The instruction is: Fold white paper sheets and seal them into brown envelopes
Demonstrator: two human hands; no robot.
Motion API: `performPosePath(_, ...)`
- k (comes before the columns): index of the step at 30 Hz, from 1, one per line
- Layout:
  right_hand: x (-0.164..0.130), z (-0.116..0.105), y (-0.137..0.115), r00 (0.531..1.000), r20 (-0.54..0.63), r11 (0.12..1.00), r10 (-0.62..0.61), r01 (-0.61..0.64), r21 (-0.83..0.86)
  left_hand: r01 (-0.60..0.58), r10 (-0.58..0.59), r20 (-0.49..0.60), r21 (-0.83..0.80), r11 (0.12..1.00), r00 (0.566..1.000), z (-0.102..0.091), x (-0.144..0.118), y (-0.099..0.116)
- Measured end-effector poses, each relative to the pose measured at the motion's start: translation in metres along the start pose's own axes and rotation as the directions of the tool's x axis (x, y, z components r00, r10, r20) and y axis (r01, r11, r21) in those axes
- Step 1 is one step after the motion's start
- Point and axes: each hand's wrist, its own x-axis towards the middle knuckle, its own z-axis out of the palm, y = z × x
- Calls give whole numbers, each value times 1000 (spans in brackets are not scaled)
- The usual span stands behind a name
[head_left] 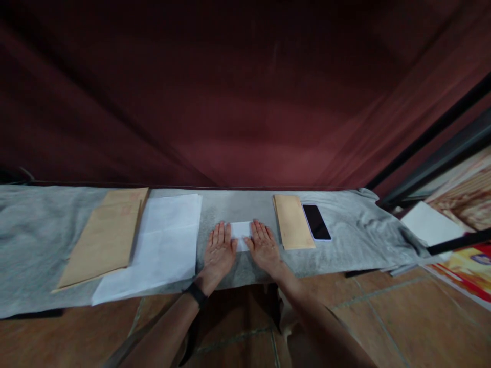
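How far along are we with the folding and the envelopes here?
Done: one sheet looks folded small, the folded paper in the middle of the cloth. In hand: the left hand and right hand lie flat on it, pressing. Left: loose sheets and a stack of envelopes lie at left; one envelope waits at right by the phone. Nothing looks stuffed yet.

Both forearms are bare, with no sleeves showing. A slim black band (pixel 196 294) circles the wrist of the left hand (pixel 218 254); the right hand (pixel 264 250) wears nothing.
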Motion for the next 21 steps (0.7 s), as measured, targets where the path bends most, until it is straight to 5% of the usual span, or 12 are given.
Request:
performPosePath(6, -6, -5, 12, 1000, 12, 999, 19, -19, -36, -14, 10, -42, -85, 996, 999, 0, 0, -6)
performPosePath(13, -14, 0, 21, 993, -112, 994, 41, -51, -92, -5, 0, -59, -81, 997, 998, 0, 1, -5)
performPosePath(21, -5, -12, -20, 989, -29, 988, -146, 147, 39, -31, 23, -66, -122, 992, 998, 1, 3, -9)
